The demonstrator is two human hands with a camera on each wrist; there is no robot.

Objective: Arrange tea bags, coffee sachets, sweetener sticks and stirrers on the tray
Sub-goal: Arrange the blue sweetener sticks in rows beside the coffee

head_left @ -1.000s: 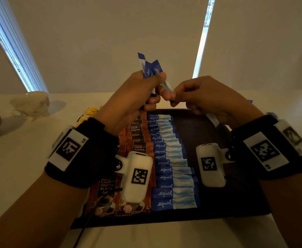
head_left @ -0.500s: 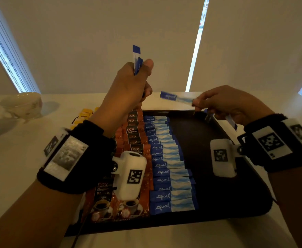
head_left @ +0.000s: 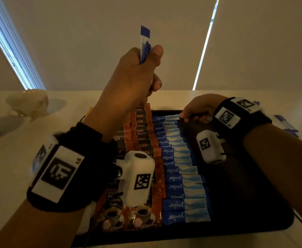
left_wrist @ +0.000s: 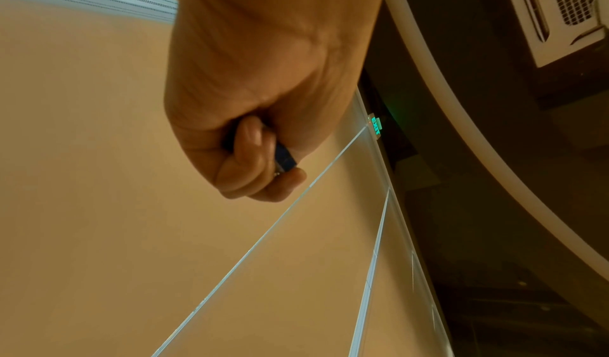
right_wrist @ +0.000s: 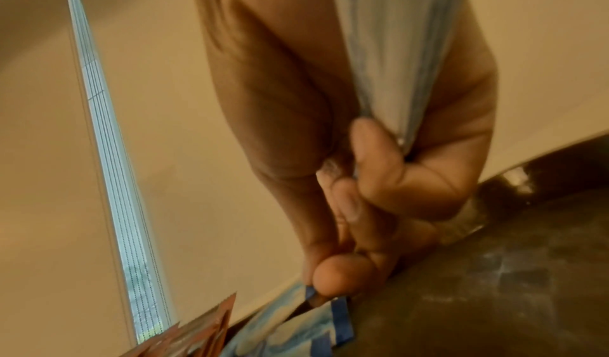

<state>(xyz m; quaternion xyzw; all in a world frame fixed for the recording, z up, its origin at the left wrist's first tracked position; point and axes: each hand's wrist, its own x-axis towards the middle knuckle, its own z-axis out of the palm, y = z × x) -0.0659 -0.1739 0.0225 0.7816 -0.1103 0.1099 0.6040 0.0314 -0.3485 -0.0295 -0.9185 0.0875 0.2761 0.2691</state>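
1. A small bunch of sweetener sticks point(head_left: 145, 45) is gripped upright in the left hand point(head_left: 136, 72), thumb and curled fingers closed round the lower ends, well above the tray point(head_left: 250, 203).
2. In the left wrist view, a dark blue end point(left_wrist: 285, 158) is seen poking out below the curled fingers point(left_wrist: 253, 154).
3. At the far end of the tray, one stick point(head_left: 166, 118) is being laid on the blue row point(head_left: 180, 176) by the right hand point(head_left: 198, 109); its tip is pinched between thumb and fingertips point(right_wrist: 339, 271).
4. A pale wrapper point(right_wrist: 389, 50) also appears to be tucked under the right hand's curled fingers; what it is cannot be told.
5. Coffee sachets point(head_left: 143, 138) lie overlapped in a row just left of the blue one.
6. The sticks are judged light, thin and a little slippery, bending easily; an end pinch suits placing, though a loose bunch could fan out or slip.
7. More loose sticks point(head_left: 287, 126) are lying on the table point(head_left: 12, 158) to the right, off the tray.
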